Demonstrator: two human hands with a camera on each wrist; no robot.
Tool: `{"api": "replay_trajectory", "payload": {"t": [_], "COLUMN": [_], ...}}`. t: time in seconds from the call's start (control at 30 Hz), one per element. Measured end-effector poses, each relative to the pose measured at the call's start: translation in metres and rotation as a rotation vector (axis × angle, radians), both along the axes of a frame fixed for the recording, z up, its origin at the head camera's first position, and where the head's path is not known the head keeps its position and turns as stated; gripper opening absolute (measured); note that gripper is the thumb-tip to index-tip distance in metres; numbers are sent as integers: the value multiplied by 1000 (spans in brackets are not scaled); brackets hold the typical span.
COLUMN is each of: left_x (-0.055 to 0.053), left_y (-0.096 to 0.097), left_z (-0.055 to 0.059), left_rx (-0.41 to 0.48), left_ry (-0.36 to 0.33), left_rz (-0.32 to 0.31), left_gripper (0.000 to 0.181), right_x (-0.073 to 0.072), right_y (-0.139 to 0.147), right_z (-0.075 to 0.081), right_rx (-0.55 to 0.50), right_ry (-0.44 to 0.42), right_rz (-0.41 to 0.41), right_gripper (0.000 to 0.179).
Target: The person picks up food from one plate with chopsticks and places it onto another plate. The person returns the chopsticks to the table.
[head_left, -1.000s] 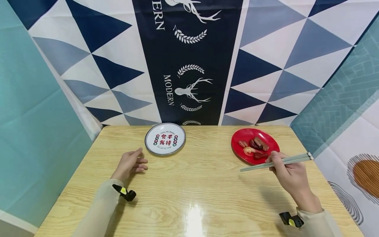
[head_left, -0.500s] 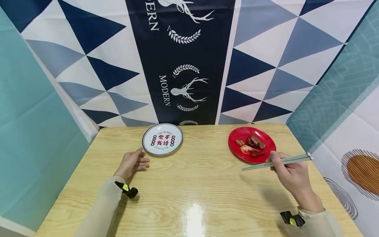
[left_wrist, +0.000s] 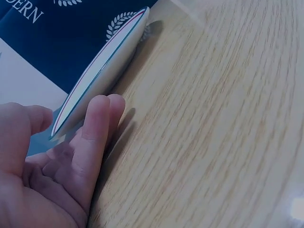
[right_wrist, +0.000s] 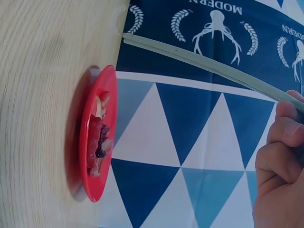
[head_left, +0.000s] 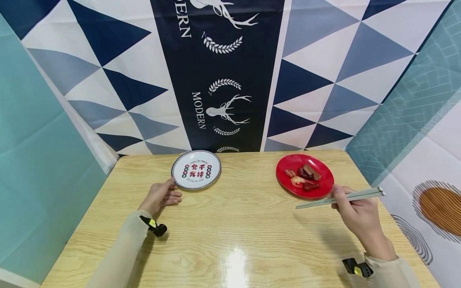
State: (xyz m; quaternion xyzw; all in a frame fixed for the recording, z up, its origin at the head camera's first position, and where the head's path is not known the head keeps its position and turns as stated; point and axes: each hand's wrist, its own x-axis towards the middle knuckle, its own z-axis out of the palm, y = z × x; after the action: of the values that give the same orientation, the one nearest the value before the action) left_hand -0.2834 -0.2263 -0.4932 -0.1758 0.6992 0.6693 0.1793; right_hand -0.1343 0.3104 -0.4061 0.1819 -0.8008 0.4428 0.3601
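My right hand (head_left: 361, 220) holds a pair of pale green chopsticks (head_left: 340, 199), their tips together and pointing left above the table. Just beyond that hand lies a red plate (head_left: 284, 186) with several pieces of food, among them a shrimp (head_left: 299, 181) and brown strips of meat (head_left: 312, 172). My left hand (head_left: 162, 198) is at the near left rim of a white plate (head_left: 197, 182) with a dark edge and red and green lettering. In the left wrist view its thumb and loosely extended fingers (left_wrist: 97, 116) are close to the rim; contact is hard to tell.
Both plates stand on a light wood-grain table (head_left: 234, 224), near its back edge. Behind it hangs a cloth (head_left: 230, 100) with deer and triangle patterns. Teal panels (head_left: 47, 160) rise at the left, with patterned panels (head_left: 432, 160) at the right.
My left hand has come closer to the white plate's rim. The right hand still holds the chopsticks and has barely moved. The whole view has shifted slightly.
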Motion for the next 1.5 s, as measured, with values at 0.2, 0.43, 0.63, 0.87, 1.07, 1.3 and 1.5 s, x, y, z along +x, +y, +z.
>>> {"api": "replay_trajectory", "payload": {"t": [0.2, 0.43, 0.63, 0.87, 1.07, 1.3, 1.5], "left_x": [-4, -11, -16, -16, -17, -18, -17], "left_y": [-1, 1, 10, 12, 15, 16, 15], "left_z": [-1, 0, 2, 2, 4, 6, 6], "left_rx": [-9, -34, -54, -95, -92, -95, -91], "left_ry": [10, -9, -9, -25, -30, -52, -49], "left_rz": [-20, -30, -48, -41, -58, -59, -56], "left_gripper": [53, 50, 43, 37, 37, 35, 36], "right_x": [1, -1, 0, -3, -5, -5, -3], "right_y": [-1, -2, -4, -6, -1, 5, 9], "right_z": [-3, -5, -2, -3, -2, 6, 8], "right_rx": [50, 47, 25, 14, 57, 66, 55], "right_ry": [-43, -87, -107, -114, -115, -224, -405], "right_rz": [-57, -54, -52, -38, -20, 39, 85], "right_gripper": [37, 37, 37, 36, 37, 40, 32]}}
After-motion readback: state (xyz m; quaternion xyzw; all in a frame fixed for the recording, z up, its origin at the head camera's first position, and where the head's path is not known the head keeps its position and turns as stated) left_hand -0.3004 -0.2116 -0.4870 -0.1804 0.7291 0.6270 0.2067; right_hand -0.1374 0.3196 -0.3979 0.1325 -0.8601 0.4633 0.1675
